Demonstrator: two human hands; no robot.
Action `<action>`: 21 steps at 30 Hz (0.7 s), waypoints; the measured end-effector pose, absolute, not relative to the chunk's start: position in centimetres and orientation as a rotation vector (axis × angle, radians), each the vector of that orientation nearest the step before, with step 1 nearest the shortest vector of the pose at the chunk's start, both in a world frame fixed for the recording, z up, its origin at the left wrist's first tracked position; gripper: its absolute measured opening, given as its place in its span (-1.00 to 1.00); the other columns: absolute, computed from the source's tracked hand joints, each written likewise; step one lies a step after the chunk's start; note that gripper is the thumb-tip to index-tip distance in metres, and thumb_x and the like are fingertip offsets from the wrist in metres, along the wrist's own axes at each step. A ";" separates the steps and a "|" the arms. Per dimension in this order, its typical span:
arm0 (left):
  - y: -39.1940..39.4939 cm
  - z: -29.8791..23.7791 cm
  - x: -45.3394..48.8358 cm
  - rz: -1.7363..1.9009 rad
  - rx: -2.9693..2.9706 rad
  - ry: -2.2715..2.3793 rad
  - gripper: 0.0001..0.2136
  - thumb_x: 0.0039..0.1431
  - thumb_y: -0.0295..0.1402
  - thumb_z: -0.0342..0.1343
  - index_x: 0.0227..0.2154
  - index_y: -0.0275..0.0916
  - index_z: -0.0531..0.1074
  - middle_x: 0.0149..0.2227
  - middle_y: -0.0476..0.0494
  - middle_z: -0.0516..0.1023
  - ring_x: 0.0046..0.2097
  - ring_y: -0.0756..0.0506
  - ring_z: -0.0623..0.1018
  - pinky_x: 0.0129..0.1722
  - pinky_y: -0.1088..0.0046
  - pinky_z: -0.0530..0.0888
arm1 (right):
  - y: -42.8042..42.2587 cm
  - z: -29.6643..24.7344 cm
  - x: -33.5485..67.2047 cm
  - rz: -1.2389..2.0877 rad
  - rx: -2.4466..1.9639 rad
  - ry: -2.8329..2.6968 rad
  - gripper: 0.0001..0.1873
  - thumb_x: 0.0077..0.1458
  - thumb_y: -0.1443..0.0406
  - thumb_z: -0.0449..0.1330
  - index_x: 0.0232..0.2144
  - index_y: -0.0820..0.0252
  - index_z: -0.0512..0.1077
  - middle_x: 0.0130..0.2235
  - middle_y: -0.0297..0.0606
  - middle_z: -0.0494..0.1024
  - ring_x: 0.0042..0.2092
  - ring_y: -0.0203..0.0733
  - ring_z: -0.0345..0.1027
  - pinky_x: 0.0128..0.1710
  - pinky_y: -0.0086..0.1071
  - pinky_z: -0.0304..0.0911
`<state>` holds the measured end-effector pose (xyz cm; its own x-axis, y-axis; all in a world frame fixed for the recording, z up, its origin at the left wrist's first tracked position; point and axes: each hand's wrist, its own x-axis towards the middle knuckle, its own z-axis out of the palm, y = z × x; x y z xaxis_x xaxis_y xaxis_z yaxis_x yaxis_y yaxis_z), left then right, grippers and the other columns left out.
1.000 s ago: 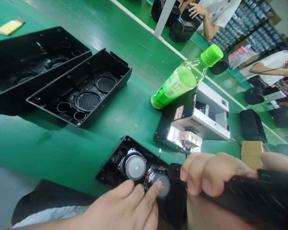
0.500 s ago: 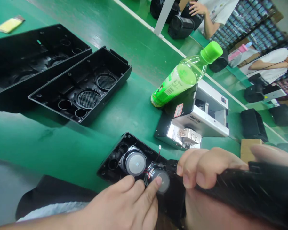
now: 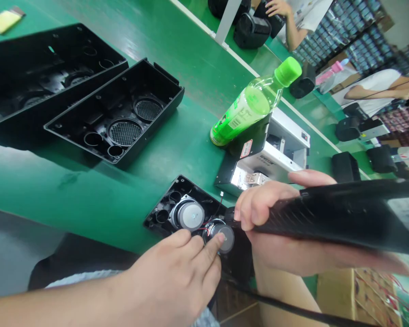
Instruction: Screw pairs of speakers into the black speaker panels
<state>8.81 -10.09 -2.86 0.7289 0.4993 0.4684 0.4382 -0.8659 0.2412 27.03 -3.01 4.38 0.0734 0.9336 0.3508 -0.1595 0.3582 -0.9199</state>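
the round speaker [image 3: 224, 238] sits in the open black speaker case [image 3: 182, 182], near the end of the case that is under the hands. a second round speaker [image 3: 187, 215] sits just beside it in the same case, and a thin wire with a small white plug [image 3: 221, 194] stands up between them and the case edge. the long axis of the case runs from upper left to lower right in the view, and its far end goes under the right hand.

the left hand [image 3: 167, 268] is nearer to the speaker. it is not clenched: its index finger [image 3: 215, 244] presses on the silver middle of the speaker, and the other fingers rest on the speaker's edge area.

the right hand [image 3: 276, 250] is clenched around a long black cover [image 3: 341, 213], and it holds this cover almost level, with the long axis going to the right edge of the view. the end of the cover is just beside the speaker, but i cannot tell if they touch.

farther away on the green table [image 3: 88, 204] are two empty black cases [image 3: 119, 122], a green bottle [image 3: 248, 106] leaning on a white machine [image 3: 279, 156], and a co-worker's hand [image 3: 279, 7].
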 end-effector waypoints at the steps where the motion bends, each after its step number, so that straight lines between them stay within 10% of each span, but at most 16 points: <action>1: -10.1 -2.9 8.8 0.815 2.814 0.765 -0.70 0.50 -0.47 -0.02 0.01 -0.35 0.63 0.15 -0.33 0.73 -0.14 -0.24 0.69 -0.21 0.16 0.44 | -3.1 4.1 27.0 0.988 -0.806 -1.219 -0.31 0.30 -0.35 0.15 0.00 0.00 0.68 -0.53 -0.30 0.61 -0.63 -0.10 0.40 -0.59 -0.20 0.40; 17: -10.5 -3.8 8.5 0.801 2.860 0.771 -0.80 0.48 -0.40 0.10 -0.02 -0.31 0.60 0.20 -0.29 0.70 -0.18 -0.19 0.58 -0.19 0.17 0.31 | -4.7 3.7 26.4 0.930 -0.826 -1.121 -0.26 0.15 -0.39 0.27 0.09 -0.09 0.66 -0.53 -0.33 0.59 -0.61 -0.10 0.34 -0.59 -0.23 0.36; 21: -10.2 -3.3 8.0 0.813 2.904 0.772 -0.81 0.49 -0.46 0.11 -0.02 -0.26 0.63 0.19 -0.25 0.71 -0.17 -0.16 0.58 -0.16 0.20 0.35 | -5.9 6.0 29.9 0.664 -0.925 -1.127 -0.67 0.19 -0.14 0.45 -0.08 -0.27 0.66 -0.63 -0.52 0.34 -0.70 -0.18 0.12 -0.62 -0.22 0.28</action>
